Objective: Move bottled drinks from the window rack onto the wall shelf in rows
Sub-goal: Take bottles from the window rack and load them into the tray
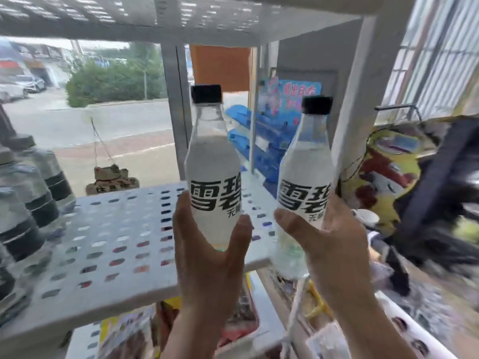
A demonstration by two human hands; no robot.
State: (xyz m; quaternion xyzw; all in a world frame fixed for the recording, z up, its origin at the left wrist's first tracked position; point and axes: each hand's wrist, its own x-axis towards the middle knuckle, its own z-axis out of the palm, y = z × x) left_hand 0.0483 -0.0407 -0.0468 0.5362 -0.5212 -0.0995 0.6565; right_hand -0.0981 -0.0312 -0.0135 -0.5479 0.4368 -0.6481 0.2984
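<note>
Mid-frame, the left hand [207, 257] has its grip round the left bottle [213, 161], the right hand [339, 255] round the right bottle [304, 174], both beside the white rack [111, 244]. Gripped low, they could tip or knock together.

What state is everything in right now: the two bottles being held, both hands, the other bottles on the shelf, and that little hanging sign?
Left bottle: capped, about upright, gripped by the left hand.
Right bottle: capped, slightly tilted, gripped by the right hand.
Bottles at left: standing in a row on the perforated shelf, untouched.
Cat sign: hanging at the window.
</note>
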